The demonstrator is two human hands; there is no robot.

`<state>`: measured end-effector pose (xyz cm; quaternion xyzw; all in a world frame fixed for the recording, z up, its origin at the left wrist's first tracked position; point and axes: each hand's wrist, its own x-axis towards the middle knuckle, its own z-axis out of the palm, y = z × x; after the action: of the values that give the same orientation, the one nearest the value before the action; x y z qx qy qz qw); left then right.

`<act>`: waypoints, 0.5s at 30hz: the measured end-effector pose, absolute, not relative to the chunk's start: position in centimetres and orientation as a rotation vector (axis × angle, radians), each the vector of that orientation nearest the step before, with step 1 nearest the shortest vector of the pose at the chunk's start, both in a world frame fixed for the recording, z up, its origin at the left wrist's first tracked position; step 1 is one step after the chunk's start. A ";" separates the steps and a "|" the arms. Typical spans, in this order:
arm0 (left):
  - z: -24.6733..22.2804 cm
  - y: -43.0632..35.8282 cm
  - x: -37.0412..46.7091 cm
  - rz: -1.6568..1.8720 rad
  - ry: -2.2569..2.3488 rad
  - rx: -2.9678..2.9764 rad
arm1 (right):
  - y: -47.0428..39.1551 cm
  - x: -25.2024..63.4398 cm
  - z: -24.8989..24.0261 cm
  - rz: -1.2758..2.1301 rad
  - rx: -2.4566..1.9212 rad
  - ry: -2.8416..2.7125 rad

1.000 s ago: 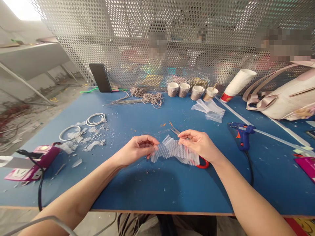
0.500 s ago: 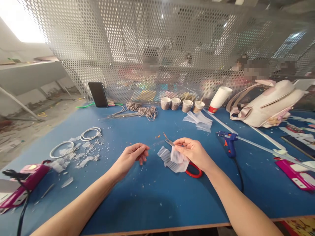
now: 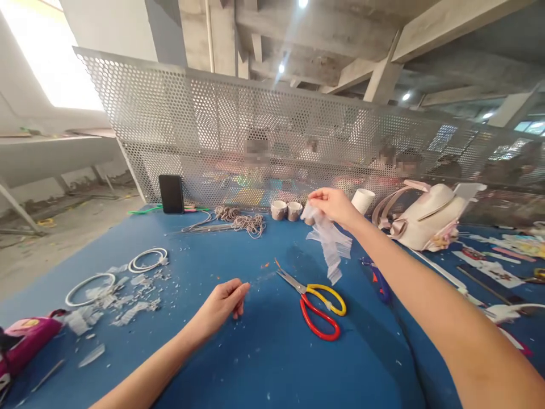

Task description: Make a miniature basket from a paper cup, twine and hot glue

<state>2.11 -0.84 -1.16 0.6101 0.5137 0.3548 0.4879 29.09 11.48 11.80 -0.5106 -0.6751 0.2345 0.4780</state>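
My right hand is raised toward the back of the blue table, pinching a strip of thin white pleated material that hangs down. Behind and beside the strip lies a pile of similar white strips. My left hand rests low over the table's middle, its fingers curled together; whether anything small is between them is too hidden to tell. Scissors with one red and one yellow handle lie on the table between my hands, blades slightly parted.
White rings and torn scraps lie at the left. Along the back stand a black phone, tangled cord and small cups. A blue glue gun, its cable and a pale backpack are at the right.
My right hand has lifted the white strip off the scissors and carried it up and back toward the pile. The scissors now lie uncovered. The head view has tilted upward.
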 end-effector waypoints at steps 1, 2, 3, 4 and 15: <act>-1.4 -0.7 2.1 0.878 1.255 1.468 | 12.7 28.8 12.2 0.534 -1.240 -1.656; -1.7 -0.5 2.0 0.893 1.252 1.444 | 13.8 28.6 12.5 0.493 -1.232 -1.663; -1.9 -0.3 1.9 0.908 1.246 1.419 | 14.8 28.3 12.7 0.449 -1.224 -1.669; -2.1 -0.2 1.9 0.922 1.238 1.401 | 15.7 28.1 12.9 0.405 -1.217 -1.678; -1.9 -0.3 1.8 0.872 1.252 1.366 | 20.5 30.5 7.9 0.223 -1.424 -2.034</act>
<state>1.85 -0.26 -1.92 0.5699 0.5222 0.3638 0.5198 30.53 20.53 7.86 -0.5412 -0.7735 0.0848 0.3186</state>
